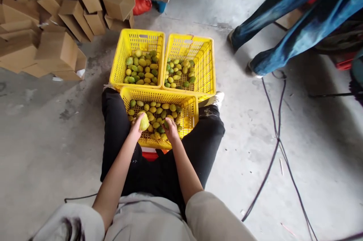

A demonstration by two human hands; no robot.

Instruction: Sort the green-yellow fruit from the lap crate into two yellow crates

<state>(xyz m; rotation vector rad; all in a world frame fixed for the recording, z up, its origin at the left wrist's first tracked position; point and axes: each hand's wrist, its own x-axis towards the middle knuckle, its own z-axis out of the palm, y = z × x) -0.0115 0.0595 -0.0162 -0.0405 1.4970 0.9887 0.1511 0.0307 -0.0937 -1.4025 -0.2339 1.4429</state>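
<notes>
My left hand [137, 125] is closed around a large yellow-green lemon [144, 121], held over the near yellow crate [194, 110]. To its right, my right hand [171, 130] curls its fingers about a green lemon [166, 123], which is partly hidden by the hand. Loose yellow and green lemons [153, 109] cover much of the floor of this crate, which stands between my knees. Beyond it are two more yellow plastic crates side by side. Lemons lie in both the far left crate [116, 59] and the far right crate [208, 63].
Brown cardboard boxes [56, 50] are heaped at the far left, with a red bag [141, 4] beside them. At the right stands a person in blue jeans [300, 40]. Black cables [276, 146] run across the concrete floor there.
</notes>
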